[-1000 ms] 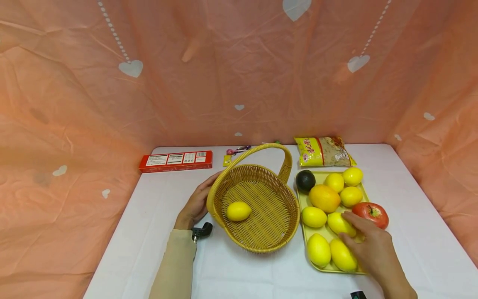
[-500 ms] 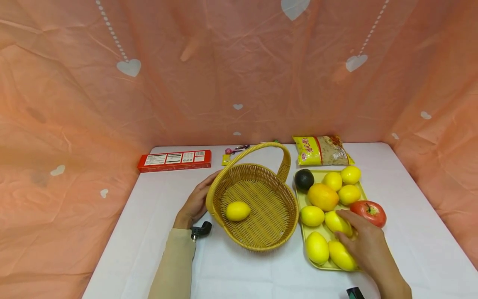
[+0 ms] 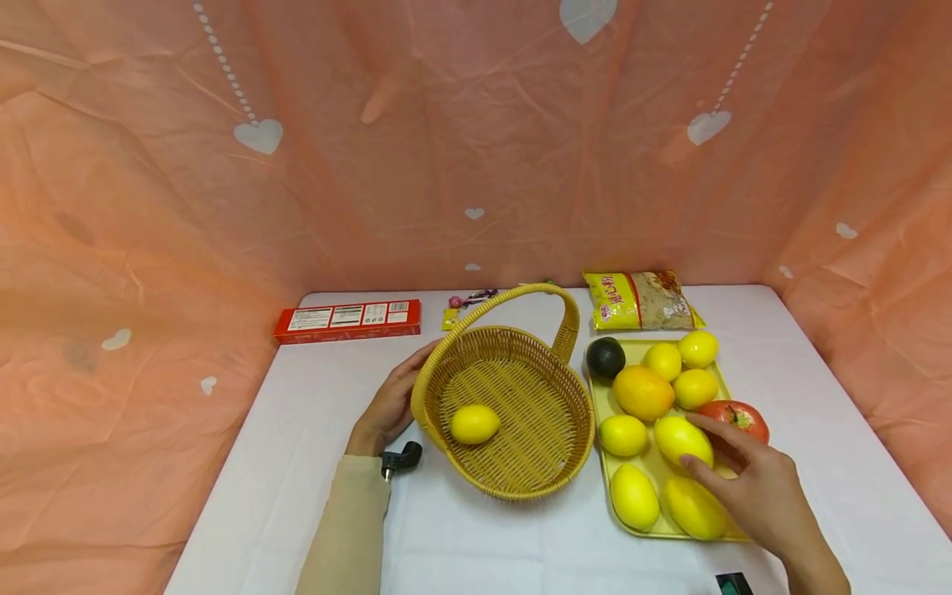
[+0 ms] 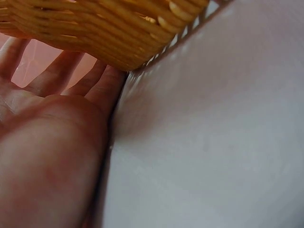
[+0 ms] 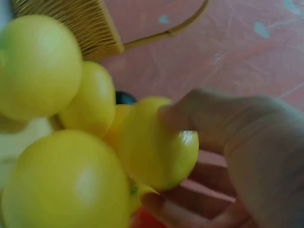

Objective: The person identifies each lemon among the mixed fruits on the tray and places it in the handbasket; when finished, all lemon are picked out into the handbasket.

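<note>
My right hand (image 3: 762,487) pinches a lemon (image 3: 683,440) between thumb and fingers over the yellow tray (image 3: 616,514). In the right wrist view, the thumb lies on one side of this lemon (image 5: 154,142) and fingers show on its other side. Several other lemons, an orange-yellow fruit (image 3: 644,393) and a dark round fruit (image 3: 606,358) are on the tray. Beyond my right fingers, a red fruit (image 3: 740,419) sits at the tray's right edge. My left hand (image 3: 388,411) rests against the left side of a wicker basket (image 3: 521,487), fingers extended along it. One lemon (image 3: 474,424) lies inside.
A red box (image 3: 348,322) lies at the back left of the white table (image 3: 476,554). Small wrapped candies (image 3: 468,302) are behind the basket, whose tall handle (image 3: 567,330) arches above it. A yellow food packet (image 3: 643,301) lies behind the tray.
My right hand has closed on the middle lemon and raised it slightly, moving a little right. The lemon nearest that hand at the tray's front has shifted right. My left hand stays put.
</note>
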Tool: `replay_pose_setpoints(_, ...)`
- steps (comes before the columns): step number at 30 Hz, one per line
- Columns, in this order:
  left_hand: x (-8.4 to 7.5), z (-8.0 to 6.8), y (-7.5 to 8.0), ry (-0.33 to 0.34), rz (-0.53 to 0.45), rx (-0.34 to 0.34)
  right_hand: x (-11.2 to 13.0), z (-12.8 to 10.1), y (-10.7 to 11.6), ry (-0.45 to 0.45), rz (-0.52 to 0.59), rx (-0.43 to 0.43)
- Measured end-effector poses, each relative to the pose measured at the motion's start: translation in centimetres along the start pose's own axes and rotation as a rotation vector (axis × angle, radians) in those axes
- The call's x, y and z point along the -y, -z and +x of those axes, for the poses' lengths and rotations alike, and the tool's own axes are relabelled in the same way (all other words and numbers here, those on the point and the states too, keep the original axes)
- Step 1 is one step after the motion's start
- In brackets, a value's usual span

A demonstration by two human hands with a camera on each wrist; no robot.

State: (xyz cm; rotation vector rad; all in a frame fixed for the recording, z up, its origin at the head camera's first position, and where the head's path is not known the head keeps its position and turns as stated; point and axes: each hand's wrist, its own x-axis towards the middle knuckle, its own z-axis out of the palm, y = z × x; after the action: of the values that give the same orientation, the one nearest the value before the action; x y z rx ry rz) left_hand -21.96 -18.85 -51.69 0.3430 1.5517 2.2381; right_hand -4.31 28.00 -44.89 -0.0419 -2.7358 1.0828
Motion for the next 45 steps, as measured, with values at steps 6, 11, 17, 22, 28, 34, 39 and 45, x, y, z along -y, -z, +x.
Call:
replay_pose_setpoints(6,0.2,0.1,0.3,-0.007,0.006,-0.002,1.2,0.6,-0.4,0.144,0.339,0.072)
replay_pose_setpoints(11,0.1,0.1,0.1,0.001,0.008,-0.015,2.9,1.5,-2.5,0.221,0.578,0.196)
replay_pose_setpoints(17,-0.1,0.2,-0.3,-0.001,0.002,-0.007,5.2,2.5,-6.2,0.335,0.731,0.381)
replay_pose_setpoints(22,-0.1,0.4,-0.3,-0.003,0.017,-0.011,7.3,2.9,-8.2,0.345,0.714,0.503)
replay_pose_setpoints(28,0.1,0.3,0.0,-0.009,0.019,0.001,8.8,3.4,-9.5,0.345,0.630,0.582)
replay_pose_setpoints(34,0.1,0.3,0.1,-0.009,0.020,0.009,10.1,3.6,-10.4,0.397,0.561,0.603)
replay_pose_setpoints(39,0.0,0.3,0.1,-0.009,0.017,0.001,10.8,3.7,-10.5,0.367,0.530,0.615)
replay_pose_setpoints(45,0.1,0.3,0.1,-0.017,0.023,0.013,10.3,3.6,-10.1,0.268,0.677,0.615)
